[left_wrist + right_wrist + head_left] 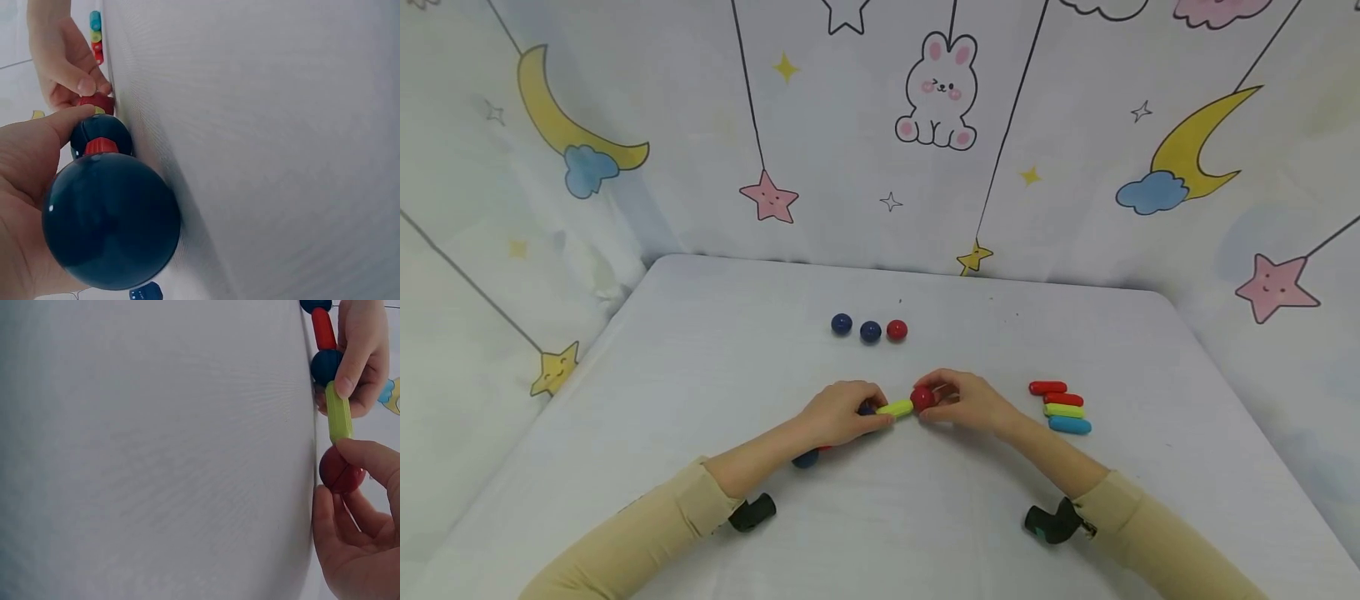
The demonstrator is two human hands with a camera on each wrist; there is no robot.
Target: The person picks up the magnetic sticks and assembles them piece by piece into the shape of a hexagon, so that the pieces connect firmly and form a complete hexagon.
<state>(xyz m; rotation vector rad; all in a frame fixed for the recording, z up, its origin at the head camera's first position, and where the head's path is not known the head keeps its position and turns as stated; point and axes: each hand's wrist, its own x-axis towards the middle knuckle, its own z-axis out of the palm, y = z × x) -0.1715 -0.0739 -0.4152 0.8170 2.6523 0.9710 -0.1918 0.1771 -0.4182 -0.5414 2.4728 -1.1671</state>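
Note:
In the head view a chain of balls and rods lies mid-table between the hands. My left hand [842, 414] pinches the yellow-green rod [339, 412] where it meets a dark blue ball [325, 367]. From that ball a red rod [324, 329] runs to another dark blue ball [112, 220] at the chain's left end. With thumb and fingers my right hand [964, 400] holds a red ball [922, 397] against the right end of the yellow-green rod. Part of the chain is hidden behind the left hand in the head view.
Two dark blue balls [842, 324] [870, 332] and a red ball [897, 330] sit in a row farther back. To the right lie two red rods [1048, 387] [1063, 400], a yellow-green rod [1063, 411] and a blue rod [1070, 425]. A patterned curtain [865, 142] hangs behind the white table [737, 333].

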